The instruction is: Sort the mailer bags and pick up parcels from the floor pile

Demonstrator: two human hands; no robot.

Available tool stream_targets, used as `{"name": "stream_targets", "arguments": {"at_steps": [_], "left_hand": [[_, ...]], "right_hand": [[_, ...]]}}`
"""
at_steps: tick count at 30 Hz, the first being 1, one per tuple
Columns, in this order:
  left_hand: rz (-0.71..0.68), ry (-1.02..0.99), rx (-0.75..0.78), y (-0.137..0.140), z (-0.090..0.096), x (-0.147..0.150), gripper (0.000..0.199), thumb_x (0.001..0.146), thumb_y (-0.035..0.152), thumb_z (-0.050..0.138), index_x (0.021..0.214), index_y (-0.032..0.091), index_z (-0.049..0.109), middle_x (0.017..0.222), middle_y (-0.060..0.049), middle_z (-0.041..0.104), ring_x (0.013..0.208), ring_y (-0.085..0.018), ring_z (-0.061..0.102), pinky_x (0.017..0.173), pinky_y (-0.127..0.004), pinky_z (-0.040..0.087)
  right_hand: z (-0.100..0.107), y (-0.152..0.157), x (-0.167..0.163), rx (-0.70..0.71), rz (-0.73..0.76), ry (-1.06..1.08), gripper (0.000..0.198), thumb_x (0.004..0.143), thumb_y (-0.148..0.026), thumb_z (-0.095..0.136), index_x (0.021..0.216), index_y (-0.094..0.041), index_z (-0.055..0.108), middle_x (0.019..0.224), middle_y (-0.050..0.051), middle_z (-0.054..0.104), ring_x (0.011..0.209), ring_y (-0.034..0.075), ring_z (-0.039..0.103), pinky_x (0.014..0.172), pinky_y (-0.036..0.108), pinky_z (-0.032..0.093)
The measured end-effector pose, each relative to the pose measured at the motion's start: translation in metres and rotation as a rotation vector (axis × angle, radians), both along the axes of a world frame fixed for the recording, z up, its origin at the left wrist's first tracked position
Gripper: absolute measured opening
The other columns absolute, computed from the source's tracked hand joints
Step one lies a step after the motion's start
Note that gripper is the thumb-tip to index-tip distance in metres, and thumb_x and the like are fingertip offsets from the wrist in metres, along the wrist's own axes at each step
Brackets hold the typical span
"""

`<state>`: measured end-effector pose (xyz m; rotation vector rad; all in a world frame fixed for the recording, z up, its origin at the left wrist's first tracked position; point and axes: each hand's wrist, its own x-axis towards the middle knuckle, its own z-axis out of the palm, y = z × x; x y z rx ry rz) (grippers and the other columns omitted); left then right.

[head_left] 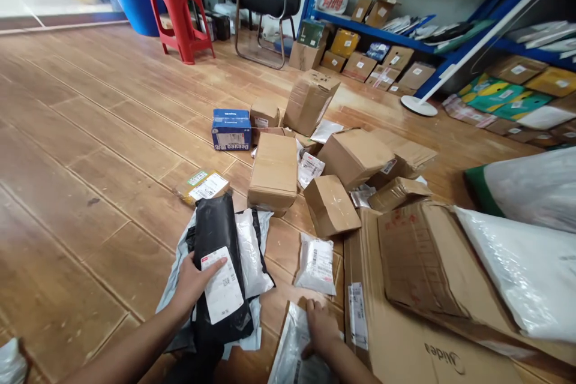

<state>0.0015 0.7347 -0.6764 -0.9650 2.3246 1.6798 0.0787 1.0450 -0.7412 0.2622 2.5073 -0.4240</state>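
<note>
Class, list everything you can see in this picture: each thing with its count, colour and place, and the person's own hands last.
black mailer bag: one, black with white label, on floor, under left hand
white mailer bags: several, white-grey, beneath the black one
small white packet: one, floor centre
clear packet: one, bottom centre, under right hand
cardboard boxes: about eight, brown, mid-floor
blue box: one, behind them
flattened cartons: brown, right
stool: one, red, back left
chair: one, black, back
shelving: blue, parcels stored
left hand: flat on label
right hand: on clear packet
</note>
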Motion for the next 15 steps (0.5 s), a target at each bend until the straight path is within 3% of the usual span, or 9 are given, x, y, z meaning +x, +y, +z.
{"name": "stream_targets", "arguments": {"at_steps": [2, 4, 6, 7, 9, 11, 12, 14, 15], "left_hand": [[-0.033, 0.009, -0.065, 0.002, -0.001, 0.001, 0.077, 0.049, 0.06, 0.075, 0.107, 0.014, 0.053, 0.109, -0.016, 0.061, 0.109, -0.036, 0.058, 0.099, -0.054, 0.044], [-0.018, 0.025, -0.227, 0.003, -0.002, 0.002, 0.084, 0.048, 0.058, 0.075, 0.115, 0.014, 0.053, 0.121, -0.02, 0.054, 0.125, -0.041, 0.045, 0.109, -0.057, 0.033], [0.033, -0.012, -0.308, 0.004, -0.002, 0.002, 0.095, 0.048, 0.055, 0.076, 0.127, 0.015, 0.045, 0.134, -0.023, 0.044, 0.135, -0.042, 0.034, 0.112, -0.058, 0.027], [0.077, -0.041, -0.29, 0.004, -0.001, 0.002, 0.1, 0.048, 0.053, 0.077, 0.132, 0.014, 0.039, 0.139, -0.024, 0.041, 0.136, -0.042, 0.033, 0.112, -0.058, 0.028], [0.131, -0.079, -0.139, 0.005, 0.003, 0.0, 0.101, 0.049, 0.051, 0.079, 0.131, 0.013, 0.036, 0.137, -0.025, 0.045, 0.13, -0.039, 0.043, 0.106, -0.056, 0.039], [0.099, -0.105, 0.06, 0.005, 0.009, -0.002, 0.084, 0.049, 0.05, 0.08, 0.117, 0.012, 0.048, 0.122, -0.023, 0.059, 0.114, -0.036, 0.059, 0.096, -0.05, 0.05], [0.067, -0.122, 0.145, 0.005, 0.012, -0.003, 0.073, 0.049, 0.048, 0.081, 0.107, 0.013, 0.053, 0.113, -0.02, 0.065, 0.104, -0.034, 0.064, 0.091, -0.048, 0.053], [0.025, -0.139, 0.255, 0.005, 0.018, -0.006, 0.061, 0.05, 0.043, 0.083, 0.097, 0.016, 0.056, 0.102, -0.015, 0.07, 0.092, -0.03, 0.068, 0.085, -0.043, 0.056], [0.019, -0.14, 0.273, 0.006, 0.019, -0.007, 0.06, 0.049, 0.039, 0.083, 0.098, 0.017, 0.056, 0.103, -0.014, 0.071, 0.091, -0.029, 0.069, 0.085, -0.042, 0.056]], "right_hand": [[-0.001, -0.012, -0.008, -0.072, 0.019, 0.05, 0.056, 0.048, -0.012, 0.084, 0.099, -0.016, 0.062, 0.101, 0.015, 0.066, 0.097, 0.037, 0.063, 0.086, 0.047, 0.049], [0.004, -0.03, -0.022, -0.311, -0.044, 0.194, 0.028, 0.079, -0.031, 0.065, 0.102, -0.016, 0.06, 0.103, 0.014, 0.066, 0.097, 0.029, 0.064, 0.084, 0.039, 0.05], [0.015, -0.054, -0.038, -0.63, -0.15, 0.319, 0.037, 0.088, -0.043, 0.05, 0.111, -0.015, 0.057, 0.111, 0.015, 0.064, 0.102, 0.027, 0.062, 0.087, 0.037, 0.05], [0.022, -0.066, -0.045, -0.765, -0.171, 0.346, 0.046, 0.087, -0.047, 0.051, 0.118, -0.014, 0.055, 0.117, 0.016, 0.062, 0.107, 0.027, 0.06, 0.091, 0.038, 0.048], [0.035, -0.087, -0.057, -0.921, -0.074, 0.341, 0.054, 0.084, -0.05, 0.057, 0.127, -0.017, 0.053, 0.126, 0.014, 0.059, 0.116, 0.027, 0.054, 0.101, 0.04, 0.042], [0.043, -0.093, -0.065, -0.981, 0.046, 0.323, 0.05, 0.084, -0.049, 0.059, 0.125, -0.02, 0.058, 0.126, 0.011, 0.06, 0.119, 0.026, 0.052, 0.105, 0.041, 0.038], [0.043, -0.09, -0.068, -0.978, 0.035, 0.348, 0.046, 0.085, -0.049, 0.056, 0.121, -0.021, 0.062, 0.124, 0.011, 0.061, 0.118, 0.026, 0.053, 0.106, 0.041, 0.038], [0.036, -0.069, -0.073, -0.85, -0.151, 0.487, 0.043, 0.087, -0.049, 0.049, 0.112, -0.018, 0.066, 0.12, 0.014, 0.063, 0.116, 0.028, 0.053, 0.106, 0.045, 0.037], [0.029, -0.053, -0.075, -0.703, -0.299, 0.57, 0.045, 0.086, -0.047, 0.048, 0.112, -0.015, 0.064, 0.122, 0.017, 0.061, 0.119, 0.03, 0.051, 0.107, 0.048, 0.035]]}}
